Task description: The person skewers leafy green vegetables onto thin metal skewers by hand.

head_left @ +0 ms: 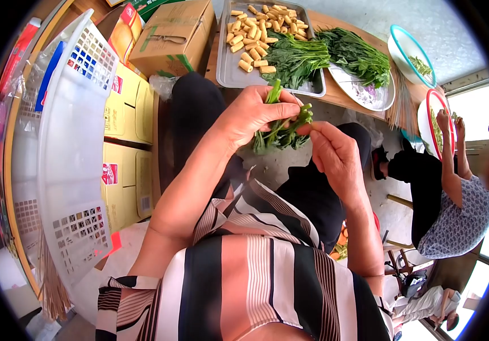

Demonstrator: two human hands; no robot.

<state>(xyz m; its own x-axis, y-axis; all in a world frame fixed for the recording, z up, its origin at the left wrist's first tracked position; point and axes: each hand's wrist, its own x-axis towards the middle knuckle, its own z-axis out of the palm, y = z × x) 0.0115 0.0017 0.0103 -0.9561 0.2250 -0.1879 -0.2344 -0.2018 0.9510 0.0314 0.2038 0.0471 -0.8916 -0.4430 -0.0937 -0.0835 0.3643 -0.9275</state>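
My left hand (258, 113) is wrapped round a small bunch of leafy greens (278, 136), held above my lap with the cut stems up and the leaves hanging down. Close beside it on the right, my right hand (332, 150) has thumb and forefinger pinched together at the stem ends; what lies between them is too small to make out. Beyond my hands, a metal tray (227, 71) holds many short tan rolls (254, 34) and a pile of greens (295, 57). More greens (358, 54) lie on a white oval plate (383, 99) to its right.
A bowl with a turquoise rim (400, 45) and a red-rimmed bowl (429, 122) stand right of the plate, near thin sticks (403, 105). A co-worker (457, 210) sits at right. Left are a cardboard box (170, 34), yellow cartons (128, 108) and a white plastic basket (68, 170).
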